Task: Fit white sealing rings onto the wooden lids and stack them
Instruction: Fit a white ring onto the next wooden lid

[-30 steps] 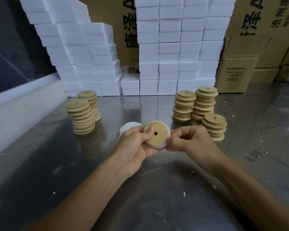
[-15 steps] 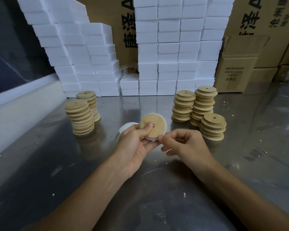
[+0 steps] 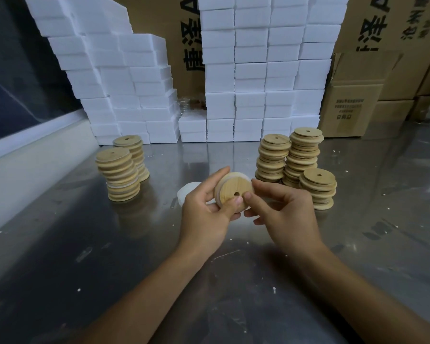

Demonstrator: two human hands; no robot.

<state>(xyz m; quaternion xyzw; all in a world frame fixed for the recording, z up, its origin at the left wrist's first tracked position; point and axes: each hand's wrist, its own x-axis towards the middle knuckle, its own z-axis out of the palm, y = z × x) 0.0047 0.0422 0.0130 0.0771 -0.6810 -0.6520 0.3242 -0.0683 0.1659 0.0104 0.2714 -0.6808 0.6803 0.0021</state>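
A round wooden lid (image 3: 231, 188) with a small centre hole and a white sealing ring around its edge is held tilted above the steel table. My left hand (image 3: 206, 214) grips it, thumb on its face and fingers behind. My right hand (image 3: 283, 212) pinches its right rim, thumb tip beside the hole. A pile of white rings (image 3: 188, 193) lies just behind my left hand, partly hidden. Two stacks of ringed lids (image 3: 121, 175) stand at the left. Three stacks of plain wooden lids (image 3: 301, 160) stand at the right.
The steel table (image 3: 134, 256) is scuffed and dotted with white crumbs. White foam boxes (image 3: 263, 70) are piled high along the back. Brown cartons (image 3: 353, 103) stand at the back right. A white ledge (image 3: 23, 150) runs along the left.
The lid has turned in my hands and tilted, its holed face now toward me. My right hand moved back up to its right rim after dropping slightly below it.
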